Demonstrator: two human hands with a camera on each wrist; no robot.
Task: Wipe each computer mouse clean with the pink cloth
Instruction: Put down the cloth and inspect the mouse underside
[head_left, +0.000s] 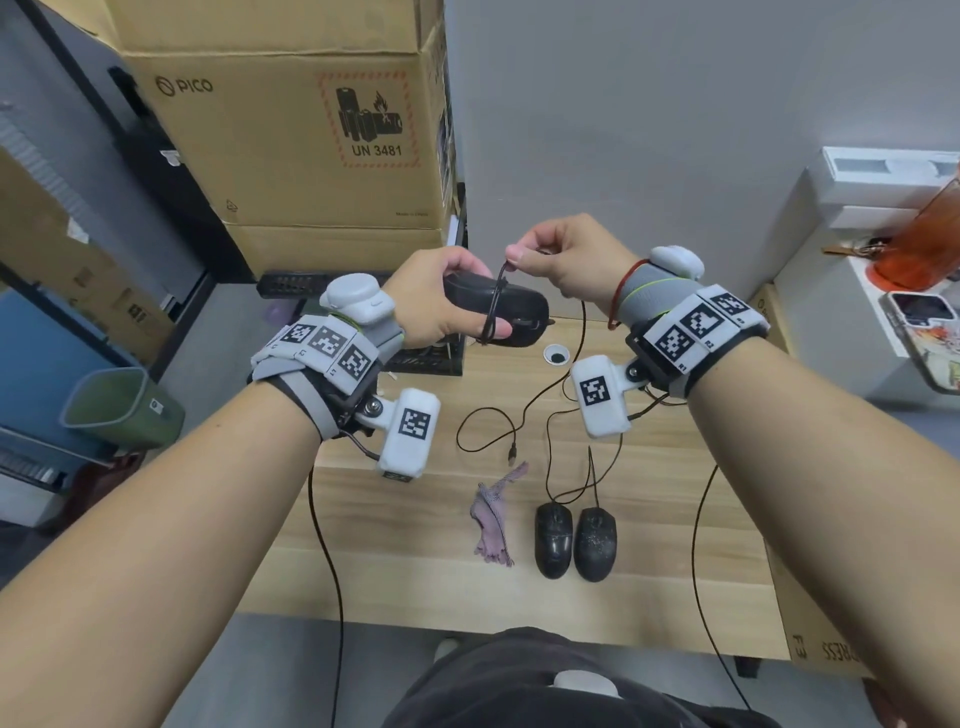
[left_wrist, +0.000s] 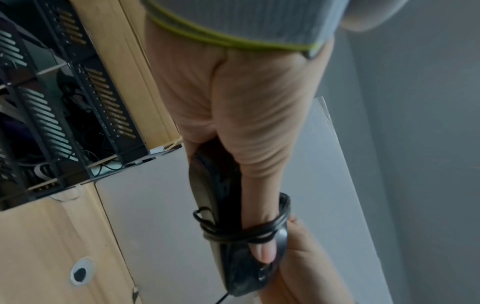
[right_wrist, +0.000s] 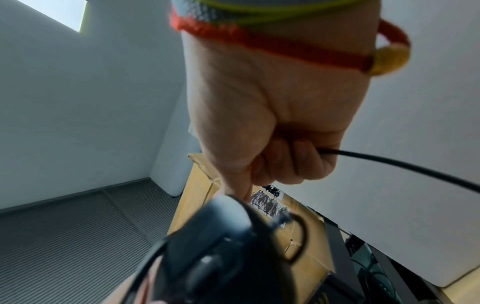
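My left hand (head_left: 441, 306) grips a black wired mouse (head_left: 511, 312) in the air above the far end of the wooden table (head_left: 415, 561). Its black cable (head_left: 493, 306) is wound around the mouse body and over my left thumb (left_wrist: 265, 248). My right hand (head_left: 561, 260) pinches that cable just above the mouse, and the rest of the cable hangs down to the table. Two more black mice (head_left: 554, 539) (head_left: 595, 542) lie side by side on the table. The crumpled pink cloth (head_left: 493, 519) lies just left of them.
A large cardboard box (head_left: 291, 130) stands at the back left, with a black slotted crate (head_left: 426, 358) below it by the table's far edge. A cable hole (head_left: 556, 356) sits in the tabletop. A green bin (head_left: 119, 410) stands on the floor at left, white shelves (head_left: 857, 208) at right.
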